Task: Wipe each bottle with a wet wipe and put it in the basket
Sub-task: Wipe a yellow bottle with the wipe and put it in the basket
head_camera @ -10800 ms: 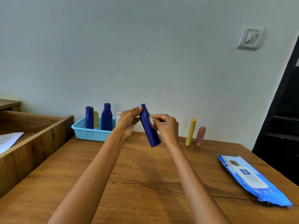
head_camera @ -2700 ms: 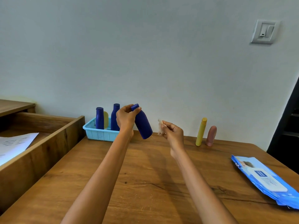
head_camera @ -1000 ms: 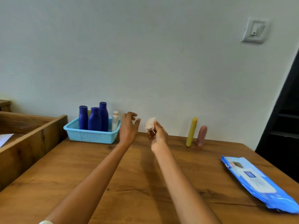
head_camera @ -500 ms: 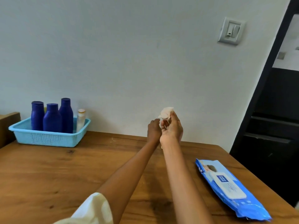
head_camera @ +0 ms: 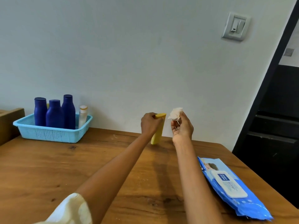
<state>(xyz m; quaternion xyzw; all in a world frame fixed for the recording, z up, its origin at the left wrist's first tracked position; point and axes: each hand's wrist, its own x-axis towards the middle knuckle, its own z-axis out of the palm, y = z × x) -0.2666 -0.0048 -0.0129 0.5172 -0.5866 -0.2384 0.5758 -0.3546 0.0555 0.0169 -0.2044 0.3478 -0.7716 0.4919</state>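
The person's left hand (head_camera: pixel 151 124) curls round the upper part of a slim yellow bottle (head_camera: pixel 157 132), fingers wrapped just under its flat top. The bottle leans a little, its top toward the right, and its lower end is at the far edge of the wooden counter (head_camera: pixel 48 172), near the wall; whether it rests on the wood or is lifted just clear I cannot tell. Just beside it, the right hand (head_camera: pixel 182 126) is raised with the palm turned toward the person, its fingertips pinching a crumpled white wet wipe (head_camera: pixel 175 113) that stands up above the fingers. Wipe and bottle are close but apart.

Away to the left, against the wall, sits a light blue plastic basket (head_camera: pixel 53 135) with perforated sides. Three dark blue bottles (head_camera: pixel 55 113) stand upright in it, close together, and a small white bottle (head_camera: pixel 83 115) with a pale orange-rimmed cap stands at its right end. A sliver of something yellow shows between the blue bottles, too hidden to name. No writing can be made out on any of the bottles.

On the right side of the counter lies a blue pack of wipes (head_camera: pixel 233 186), flat, with a white flip lid on top. A dark blue patch on the lid reads "mee mee"; the finer print below it is too small to read. A cream sleeve (head_camera: pixel 69 210) shows at the bottom edge. On the wall above is a white light switch (head_camera: pixel 235 28).
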